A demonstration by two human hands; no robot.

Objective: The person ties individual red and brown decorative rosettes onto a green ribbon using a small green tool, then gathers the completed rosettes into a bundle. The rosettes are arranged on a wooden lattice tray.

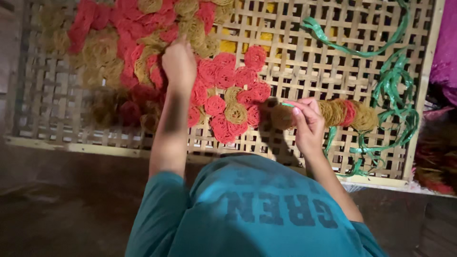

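Observation:
My left hand (179,63) reaches out onto a heap of round red and tan lacy discs (223,90) spread on a woven bamboo tray (304,62); its fingers rest on the discs, and whether they grip one is hidden. My right hand (307,122) holds a lying stack of tan and red discs (342,114) strung together, fingers pinched at its left end around a thin green strip. The stack lies on the tray's right part, touching the green plastic strips (392,90).
Loose green plastic strips loop over the tray's right side. The tray's pale wooden rim (71,146) runs along the near edge above a dark floor. Pink and red material (445,52) lies off the right edge. Something yellow shows beneath the lattice at top centre.

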